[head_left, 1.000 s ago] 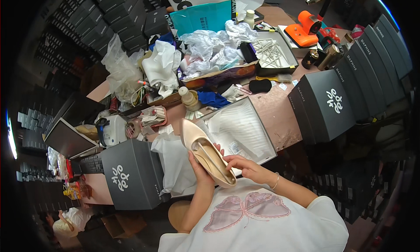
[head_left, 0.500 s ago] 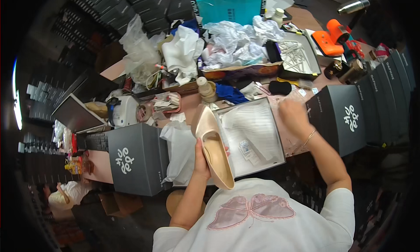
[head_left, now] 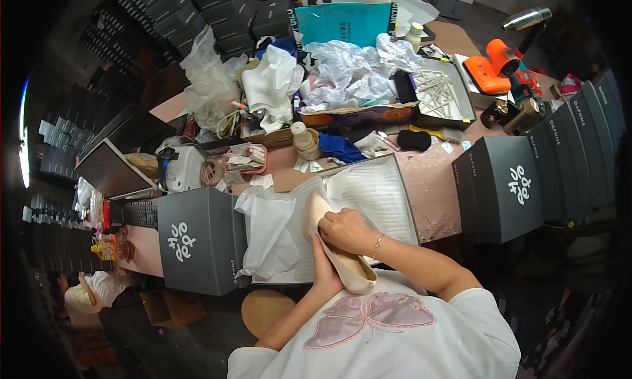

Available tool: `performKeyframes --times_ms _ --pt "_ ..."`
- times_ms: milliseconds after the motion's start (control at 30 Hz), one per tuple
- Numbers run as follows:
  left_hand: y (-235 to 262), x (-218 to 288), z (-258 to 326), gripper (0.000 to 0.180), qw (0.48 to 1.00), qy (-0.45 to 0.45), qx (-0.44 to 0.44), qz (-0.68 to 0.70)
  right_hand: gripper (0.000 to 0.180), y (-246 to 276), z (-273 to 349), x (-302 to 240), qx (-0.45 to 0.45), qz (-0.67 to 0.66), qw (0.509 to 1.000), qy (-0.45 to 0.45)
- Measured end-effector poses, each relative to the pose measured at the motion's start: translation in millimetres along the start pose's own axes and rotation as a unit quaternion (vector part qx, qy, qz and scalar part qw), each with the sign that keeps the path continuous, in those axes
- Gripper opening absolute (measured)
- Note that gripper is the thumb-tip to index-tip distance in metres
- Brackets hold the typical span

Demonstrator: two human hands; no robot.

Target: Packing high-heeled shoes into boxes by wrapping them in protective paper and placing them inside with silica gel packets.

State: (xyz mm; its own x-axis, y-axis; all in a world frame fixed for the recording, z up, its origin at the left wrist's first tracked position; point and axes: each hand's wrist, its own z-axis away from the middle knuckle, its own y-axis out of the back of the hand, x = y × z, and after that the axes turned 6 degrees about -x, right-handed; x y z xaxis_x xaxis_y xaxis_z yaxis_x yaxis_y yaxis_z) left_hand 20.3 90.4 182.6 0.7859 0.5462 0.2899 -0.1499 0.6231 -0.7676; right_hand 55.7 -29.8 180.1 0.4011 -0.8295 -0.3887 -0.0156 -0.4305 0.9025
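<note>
A beige, pointed pump (head_left: 316, 211) lies tilted across my left hand (head_left: 322, 268), its toe facing away and its heel end close to my shirt. That hand is closed round the shoe's left side. My right hand (head_left: 345, 231) is over the shoe's opening, just behind the toe, with its fingers curled in a closed grip. What those fingers hold, if anything, is hidden. Beneath and beyond the pump lies an open shoe box (head_left: 413, 214) lined with white ribbed wrapping (head_left: 372, 188). White tissue paper (head_left: 266, 227) spills over its left part.
Dark shoe boxes stand left (head_left: 197, 241) and right (head_left: 503, 188). Behind the open box are a cream bottle (head_left: 305, 140), a blue cloth (head_left: 342, 147), a black sponge-like pad (head_left: 414, 140) and a tray of white sticks (head_left: 438, 92). A person in white (head_left: 105, 290) is far left.
My right hand has come left from the tabletop beside the open box onto the pump's opening. The pump, still in my left hand, has shifted slightly nearer. The view has moved a little.
</note>
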Motion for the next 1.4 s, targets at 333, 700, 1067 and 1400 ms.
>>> performKeyframes --times_ms 333,700,1067,1400 --pt "11.7 -11.7 4.6 0.070 1.000 -0.015 -0.009 -0.016 0.015 -15.6 14.9 -11.3 0.007 -0.084 0.986 -0.143" --pt "40.3 24.8 7.3 0.077 0.998 0.011 0.041 0.053 0.014 28.9 60.2 1.7 0.055 -0.151 0.970 -0.183" --pt "33.9 7.0 10.7 0.070 0.999 0.000 -0.002 -0.033 0.011 -28.0 4.3 -10.4 -0.173 0.104 0.979 0.039" --pt "38.7 15.9 9.3 0.066 0.997 -0.046 0.055 0.009 0.015 25.7 56.7 -15.1 -0.112 -0.007 0.990 -0.081"
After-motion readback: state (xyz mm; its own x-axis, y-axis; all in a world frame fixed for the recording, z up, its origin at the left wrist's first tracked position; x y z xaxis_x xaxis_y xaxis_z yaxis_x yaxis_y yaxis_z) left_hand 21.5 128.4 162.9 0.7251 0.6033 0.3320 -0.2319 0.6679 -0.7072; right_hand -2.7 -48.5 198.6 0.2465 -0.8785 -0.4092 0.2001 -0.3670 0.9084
